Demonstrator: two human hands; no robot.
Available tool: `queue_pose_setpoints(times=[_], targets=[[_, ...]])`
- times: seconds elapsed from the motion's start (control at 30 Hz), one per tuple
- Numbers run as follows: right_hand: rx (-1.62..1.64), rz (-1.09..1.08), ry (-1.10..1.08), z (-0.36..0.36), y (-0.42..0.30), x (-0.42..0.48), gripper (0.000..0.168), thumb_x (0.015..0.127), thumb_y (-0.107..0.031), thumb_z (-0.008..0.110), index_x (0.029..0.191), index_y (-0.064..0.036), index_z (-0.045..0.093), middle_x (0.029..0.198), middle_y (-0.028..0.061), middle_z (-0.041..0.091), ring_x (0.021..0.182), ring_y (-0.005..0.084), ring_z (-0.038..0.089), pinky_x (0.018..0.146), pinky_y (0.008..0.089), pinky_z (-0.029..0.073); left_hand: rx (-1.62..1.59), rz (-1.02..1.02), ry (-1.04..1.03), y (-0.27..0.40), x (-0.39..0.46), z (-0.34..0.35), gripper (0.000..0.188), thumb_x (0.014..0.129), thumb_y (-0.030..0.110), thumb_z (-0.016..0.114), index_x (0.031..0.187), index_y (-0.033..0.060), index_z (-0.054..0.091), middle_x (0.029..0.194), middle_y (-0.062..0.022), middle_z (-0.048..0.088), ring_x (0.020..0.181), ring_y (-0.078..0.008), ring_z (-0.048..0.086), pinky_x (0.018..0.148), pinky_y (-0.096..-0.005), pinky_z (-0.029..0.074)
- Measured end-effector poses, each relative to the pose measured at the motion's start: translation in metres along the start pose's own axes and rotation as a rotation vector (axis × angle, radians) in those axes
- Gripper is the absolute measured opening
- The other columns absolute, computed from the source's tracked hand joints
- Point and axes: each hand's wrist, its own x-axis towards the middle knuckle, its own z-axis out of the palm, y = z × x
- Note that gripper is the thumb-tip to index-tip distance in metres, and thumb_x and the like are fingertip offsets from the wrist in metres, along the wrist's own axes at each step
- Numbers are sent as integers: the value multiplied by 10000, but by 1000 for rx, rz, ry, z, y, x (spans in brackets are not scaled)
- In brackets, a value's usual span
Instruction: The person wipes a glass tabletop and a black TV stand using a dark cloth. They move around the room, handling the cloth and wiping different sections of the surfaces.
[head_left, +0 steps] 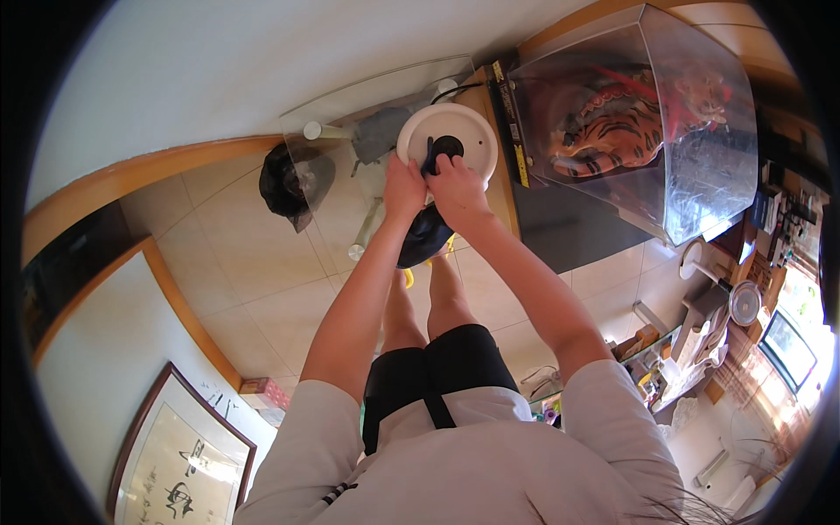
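Both my hands meet over the near part of a round cream lid-like disc (420, 125), which has a raised rim, a black round centre (449, 146) and a small dark hole. A narrow dark piece (430, 148) stands between my fingertips. My right hand (461, 191) pinches at this piece, its fingers bent over the black centre. Beside it, my left hand (405, 188) has its fingertips at the disc's near rim; whether it grips the dark piece is unclear. Below my wrists shows a black bag-like thing (426, 239), its upper part hidden by my hands.
To the left is a glass-topped stand (328, 197) with pale round legs, and a black plastic bag (289, 184). At right, a clear display case (590, 79) holds a tiger figure (617, 134) beside a dark panel (571, 226). A framed calligraphy piece (177, 453) hangs lower left.
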Motion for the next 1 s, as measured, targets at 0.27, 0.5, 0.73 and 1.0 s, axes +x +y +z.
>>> queue_pose_setpoints(times=[0.27,0.5,0.73,1.0], targets=[[105,355,44,-18,45,-12,239,770,-110,647,1005,-82,683,1074,91,558,994,264,588,755,378,537,-4,-228,-19,41,-18,-1,500,981,215,441,1381,-30,269,1164,-329,557,933,-482,610,809,-513,502],[36,20,318,10,9,25,240,788,-154,608,1025,-119,631,1027,67,541,956,232,570,730,363,497,92,-83,21,11,-8,2,518,975,184,443,1395,-50,250,1161,-345,554,939,-478,613,804,-517,494],[-168,318,117,6,35,22,316,791,-179,646,1091,-93,597,1056,65,528,937,232,579,674,336,510,101,-36,81,13,-9,12,532,964,170,456,1375,-101,255,1208,-361,509,1048,-487,560,875,-504,466],[-158,331,-297,-7,3,-12,200,786,-168,654,940,-51,707,1079,101,552,980,259,597,728,335,528,81,-199,6,44,-15,10,453,968,178,454,1304,-95,321,1167,-351,530,953,-458,613,842,-488,499]])
